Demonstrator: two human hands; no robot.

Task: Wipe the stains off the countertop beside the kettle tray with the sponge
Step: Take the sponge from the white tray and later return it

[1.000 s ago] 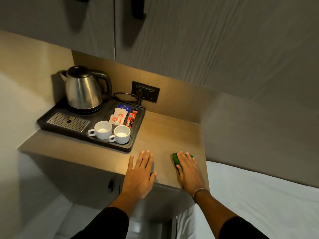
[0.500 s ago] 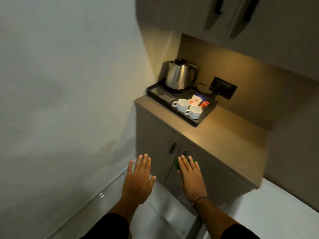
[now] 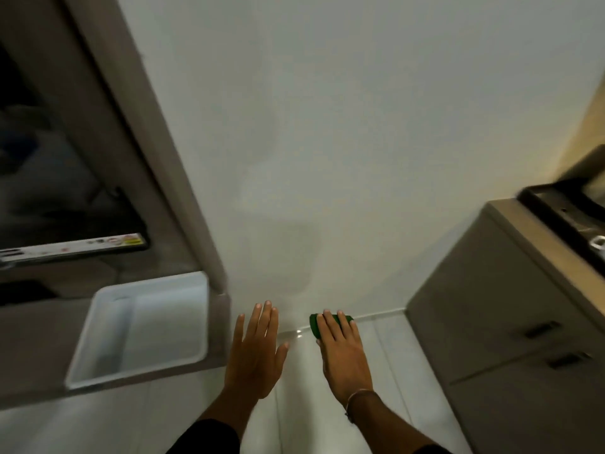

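My right hand (image 3: 342, 352) is held out flat in the air with the green sponge (image 3: 315, 324) under its fingers, gripped from above. My left hand (image 3: 255, 350) hovers beside it, flat, fingers spread and holding nothing. Both hands are over the pale floor, well left of the cabinet. The countertop (image 3: 537, 247) shows only as a blurred strip at the right edge, with a corner of the black kettle tray (image 3: 563, 204) on it. The kettle is out of view.
A white rectangular bin (image 3: 108, 368) stands at the lower left against a low grey unit. Above it a dark screen (image 3: 65, 191) sits in a grey frame. A plain white wall fills the middle. Cabinet doors with dark handles (image 3: 537, 329) are at the right.
The view has swung left and away from the counter. Both hands have left the countertop and now hang over the floor; the sponge stays in my right hand.
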